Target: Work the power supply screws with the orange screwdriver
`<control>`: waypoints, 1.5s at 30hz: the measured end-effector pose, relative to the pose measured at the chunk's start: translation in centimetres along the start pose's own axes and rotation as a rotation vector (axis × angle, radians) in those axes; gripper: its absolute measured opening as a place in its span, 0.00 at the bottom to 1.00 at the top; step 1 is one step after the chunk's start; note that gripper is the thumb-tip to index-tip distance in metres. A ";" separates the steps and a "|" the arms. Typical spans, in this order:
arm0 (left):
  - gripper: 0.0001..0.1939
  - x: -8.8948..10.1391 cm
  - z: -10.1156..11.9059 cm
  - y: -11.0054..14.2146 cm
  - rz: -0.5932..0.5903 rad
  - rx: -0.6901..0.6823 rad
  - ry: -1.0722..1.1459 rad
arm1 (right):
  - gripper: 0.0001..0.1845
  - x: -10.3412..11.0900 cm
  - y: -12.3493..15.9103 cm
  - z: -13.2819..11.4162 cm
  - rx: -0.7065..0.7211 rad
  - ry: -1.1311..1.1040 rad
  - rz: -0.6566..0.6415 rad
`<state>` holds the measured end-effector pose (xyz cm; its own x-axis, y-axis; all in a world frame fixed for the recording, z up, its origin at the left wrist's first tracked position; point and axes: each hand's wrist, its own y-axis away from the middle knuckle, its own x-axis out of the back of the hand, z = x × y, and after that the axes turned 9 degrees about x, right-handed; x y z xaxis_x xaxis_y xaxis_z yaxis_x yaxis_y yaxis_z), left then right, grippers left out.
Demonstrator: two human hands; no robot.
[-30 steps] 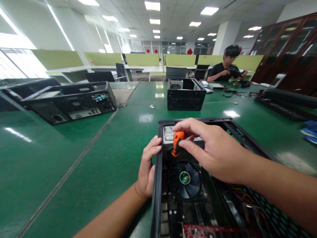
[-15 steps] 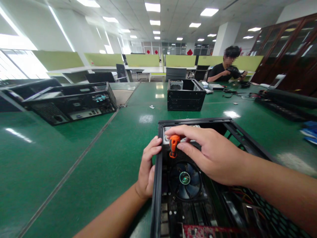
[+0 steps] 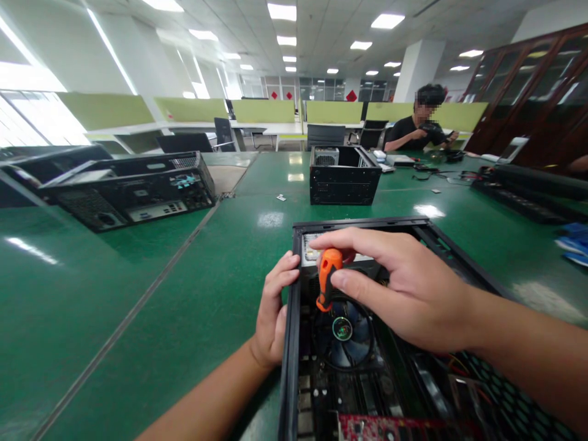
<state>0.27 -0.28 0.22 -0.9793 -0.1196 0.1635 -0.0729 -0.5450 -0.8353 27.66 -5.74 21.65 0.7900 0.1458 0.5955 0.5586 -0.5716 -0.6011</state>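
Note:
An open black computer case (image 3: pixel 290 343) lies in front of me, its inside facing up. In it I see a round cooling fan (image 3: pixel 342 331), a red circuit card (image 3: pixel 381 427) and, at the far end, a pale metal part (image 3: pixel 311 248) partly covered by my fingers. My right hand (image 3: pixel 404 288) pinches a screwdriver (image 3: pixel 329 275) with an orange and black handle above the fan end; its shaft and tip cannot be made out. Against the left wall of the case, my left hand (image 3: pixel 275 312) is closed with its fingertips at the rim.
Another black case (image 3: pixel 344 184) stands farther back on the green table (image 3: pixel 206 294), and one more case (image 3: pixel 142 193) lies at left. Cables, black parts (image 3: pixel 528 190) and blue items (image 3: pixel 574 245) are at right. Across the table sits a person (image 3: pixel 408 133) handling a dark object.
My right hand and the screwdriver have come slightly nearer and down in the view, and the handle looks larger. My left hand stays at the case wall.

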 end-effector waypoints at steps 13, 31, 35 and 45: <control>0.28 0.0 0.2 0.6 -0.002 0.060 -0.038 | 0.19 0.2 0.2 -0.9 0.083 -0.035 -0.101; 0.28 -0.4 0.0 0.0 -0.014 -0.016 0.045 | 0.12 -0.3 0.2 -0.8 0.185 -0.041 -0.109; 0.26 -0.4 0.3 -0.6 -0.005 -0.030 0.044 | 0.06 -0.1 0.1 -0.9 0.145 -0.014 -0.092; 0.29 -0.1 -0.2 0.3 -0.014 -0.015 0.006 | 0.17 0.5 0.4 -0.5 0.191 0.022 -0.155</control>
<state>0.28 -0.28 -0.09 -0.9792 -0.1070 0.1725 -0.0898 -0.5338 -0.8408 28.15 -6.29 21.93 0.6868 0.2011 0.6985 0.7118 -0.3805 -0.5904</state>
